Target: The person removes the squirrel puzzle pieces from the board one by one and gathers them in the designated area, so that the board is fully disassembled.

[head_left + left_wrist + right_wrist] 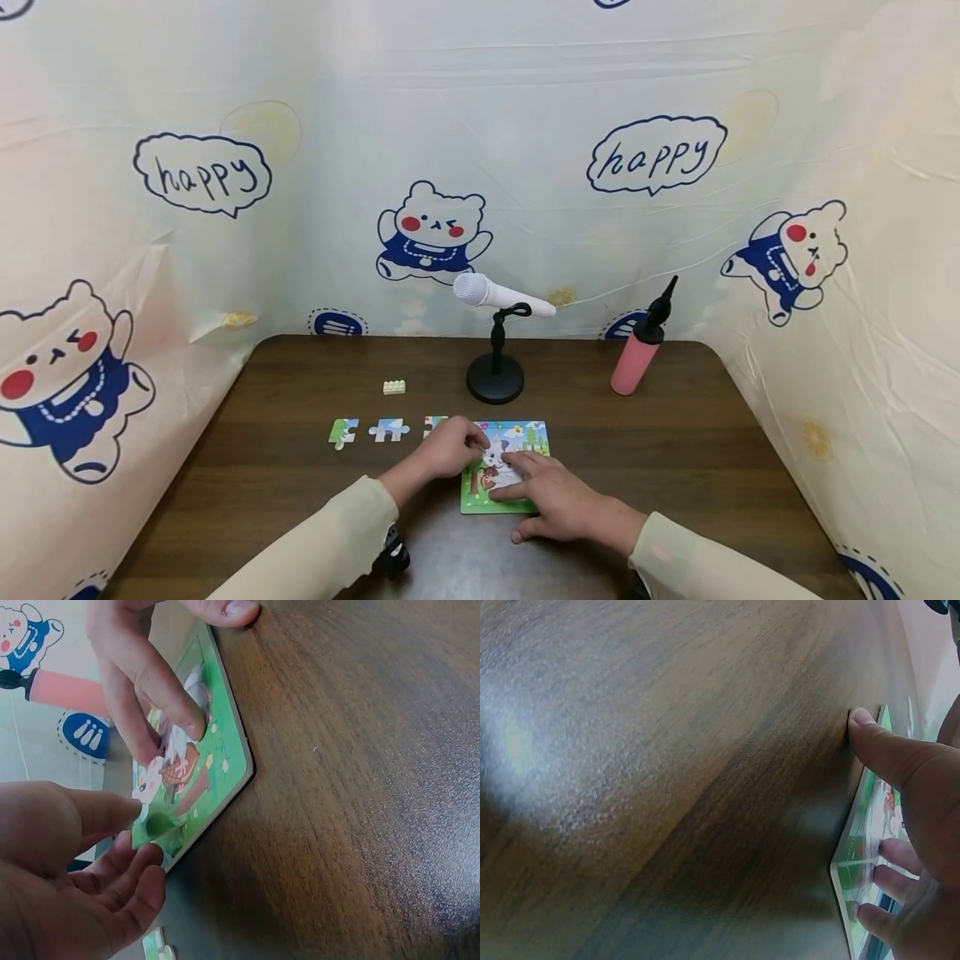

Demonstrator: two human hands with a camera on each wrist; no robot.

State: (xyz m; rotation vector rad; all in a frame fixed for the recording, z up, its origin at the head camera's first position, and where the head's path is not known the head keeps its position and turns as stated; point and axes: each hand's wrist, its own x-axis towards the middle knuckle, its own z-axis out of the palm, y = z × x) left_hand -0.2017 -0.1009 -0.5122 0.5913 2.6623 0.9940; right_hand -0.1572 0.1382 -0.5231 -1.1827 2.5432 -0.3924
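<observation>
A jigsaw puzzle [540,433] with a colorful animal picture lies flat in its tray on the table. My left hand [448,448] is at the puzzle's left side. Its thumb and index finger pinch a small green puzzle piece [159,819] at the picture's edge, mostly hidden by the fingers. My right hand [558,498] rests its extended fingers on the puzzle's middle, and its thumb [877,739] touches the table by the near edge. Loose puzzle pieces lie to the left: a green one [342,432], a blue one [389,429] and one partly behind the left hand [433,422].
Behind the puzzle stands a white microphone [510,298] on a black stand [495,380]. A pink hand pump [634,364] with a black nozzle stands at the back right. A cream toy brick [393,387] lies behind the loose pieces. Printed cloth [540,225] surrounds the brown table [697,467].
</observation>
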